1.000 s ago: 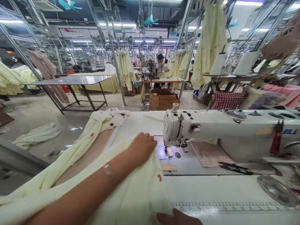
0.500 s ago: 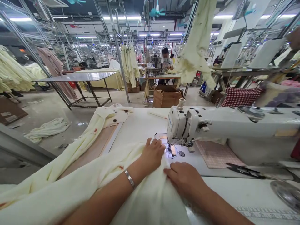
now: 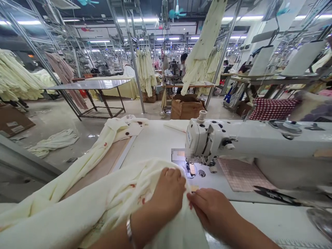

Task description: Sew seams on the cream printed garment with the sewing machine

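Pale yellow fabric [image 3: 124,204] with small red marks is spread over my lap and the front of the sewing table [image 3: 155,138]. My left hand [image 3: 169,190], a silver bracelet on its wrist, is closed on the fabric just left of the needle area. Right beside it, my right hand [image 3: 212,209] pinches the fabric's edge between thumb and fingers. Both hands are a little in front of the lit presser foot [image 3: 191,169] of the white sewing machine [image 3: 199,138]. The fabric lies short of the foot. My fingertips are partly hidden.
Black thread snips [image 3: 277,195] lie at the right, near a pink checked cloth [image 3: 243,174]. Another pale garment piece [image 3: 124,128] with dark spots lies at the table's left. Beyond stand a cardboard box [image 3: 185,107] and a metal table [image 3: 90,84]. Pale garments [image 3: 204,45] hang ahead.
Both hands have drawn back toward me, away from the presser foot, with the fabric. The left hand has turned, and more red marks show on the cloth.
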Action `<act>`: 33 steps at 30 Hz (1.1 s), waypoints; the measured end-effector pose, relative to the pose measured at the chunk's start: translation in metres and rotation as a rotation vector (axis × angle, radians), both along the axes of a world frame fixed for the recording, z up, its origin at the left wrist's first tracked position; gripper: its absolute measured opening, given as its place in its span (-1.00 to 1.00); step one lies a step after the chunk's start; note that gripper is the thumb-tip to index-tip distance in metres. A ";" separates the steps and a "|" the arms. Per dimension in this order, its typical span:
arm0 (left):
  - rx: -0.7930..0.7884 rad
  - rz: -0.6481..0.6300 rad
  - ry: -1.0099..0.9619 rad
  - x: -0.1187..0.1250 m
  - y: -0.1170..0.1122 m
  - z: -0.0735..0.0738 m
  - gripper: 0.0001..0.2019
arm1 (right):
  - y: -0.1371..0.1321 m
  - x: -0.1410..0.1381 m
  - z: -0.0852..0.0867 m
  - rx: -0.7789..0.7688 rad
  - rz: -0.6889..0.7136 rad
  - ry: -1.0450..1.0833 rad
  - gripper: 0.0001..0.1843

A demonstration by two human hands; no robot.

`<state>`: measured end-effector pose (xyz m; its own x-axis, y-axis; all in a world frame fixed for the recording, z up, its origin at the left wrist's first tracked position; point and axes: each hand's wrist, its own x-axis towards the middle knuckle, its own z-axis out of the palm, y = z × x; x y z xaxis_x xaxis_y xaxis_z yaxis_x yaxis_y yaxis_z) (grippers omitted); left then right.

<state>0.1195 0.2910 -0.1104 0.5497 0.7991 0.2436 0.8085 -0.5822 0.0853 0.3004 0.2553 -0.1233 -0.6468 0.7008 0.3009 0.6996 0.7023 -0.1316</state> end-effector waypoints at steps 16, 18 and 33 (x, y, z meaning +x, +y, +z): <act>-0.206 -0.209 -0.021 -0.014 -0.007 -0.002 -0.46 | 0.061 0.031 0.010 0.058 -0.164 -0.270 -0.76; -0.195 -0.211 -0.025 -0.013 0.006 0.000 -0.47 | 0.061 0.036 0.009 0.104 -0.204 -0.273 -0.73; -0.140 -0.245 -0.023 -0.013 0.025 0.001 -0.48 | 0.066 0.040 -0.001 0.252 -0.323 -0.188 -0.60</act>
